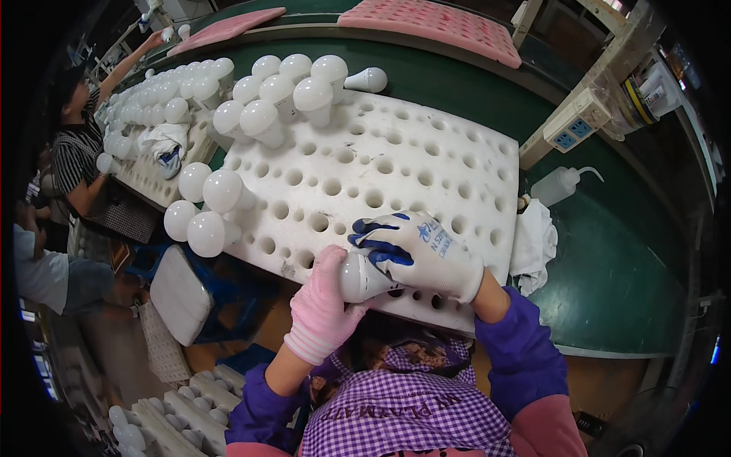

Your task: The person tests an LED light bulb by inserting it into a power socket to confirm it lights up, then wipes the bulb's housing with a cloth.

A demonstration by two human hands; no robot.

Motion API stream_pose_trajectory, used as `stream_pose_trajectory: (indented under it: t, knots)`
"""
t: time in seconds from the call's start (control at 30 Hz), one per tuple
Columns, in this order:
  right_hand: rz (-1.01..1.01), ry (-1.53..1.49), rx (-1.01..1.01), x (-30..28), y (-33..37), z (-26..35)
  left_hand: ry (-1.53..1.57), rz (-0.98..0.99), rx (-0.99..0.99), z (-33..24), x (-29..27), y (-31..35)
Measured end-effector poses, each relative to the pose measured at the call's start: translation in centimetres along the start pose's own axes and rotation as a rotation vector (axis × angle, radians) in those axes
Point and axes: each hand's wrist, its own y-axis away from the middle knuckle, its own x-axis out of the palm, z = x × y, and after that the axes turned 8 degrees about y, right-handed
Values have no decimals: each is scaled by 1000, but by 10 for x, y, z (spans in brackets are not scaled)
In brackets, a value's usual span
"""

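Note:
Close to my body, a white light bulb (359, 279) lies tilted over the near edge of a white foam tray (396, 179) full of round holes. My left hand (324, 308), in a pink knit glove, is closed around the bulb's dome. From the other side my right hand (430, 255), in a white glove with blue-coated fingers, curls its fingers against the same bulb; the thumb is hidden. Several white bulbs (314, 99) stand in the tray's far left holes, and several more bulbs (207, 232) lean at its left edge.
One bulb (367, 80) lies behind the tray on the green bench (601, 274). Right of the tray are a white cloth (535, 247), a squeeze bottle (556, 185) and a socket box (576, 122) on a post. Pink foam trays (430, 29) lie behind. A co-worker (80, 145) stands at far left.

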Motion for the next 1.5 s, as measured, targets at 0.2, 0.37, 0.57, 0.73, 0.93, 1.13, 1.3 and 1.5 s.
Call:
stream_pose_trajectory:
  t: [0.2, 0.37, 0.57, 0.73, 0.93, 1.13, 1.3, 1.5]
  knots:
    - [-163, 480, -239, -6, 41, 53, -14, -21, -38, -2, -10, 2]
    - [-124, 142, -68, -3, 15, 14, 83, 49, -32, -11, -4, -6]
    - [-235, 631, -253, 8, 51, 64, 100, 34, -63, -2, -8, 3]
    - [-79, -177, 45, 0, 14, 22, 84, 27, -9, -5, -7, -2]
    - [-207, 521, -154, 0, 41, 74, 144, 12, -16, 2, -3, 2]
    - [-112, 85, 25, -2, 9, 29, 146, 24, -7, 0, -2, 2]
    - [-215, 466, -189, -10, 25, 80, 146, 18, -51, 3, -2, 3]
    - [-437, 294, 4, -2, 1, 3, 147, 65, -20, -4, -1, -4]
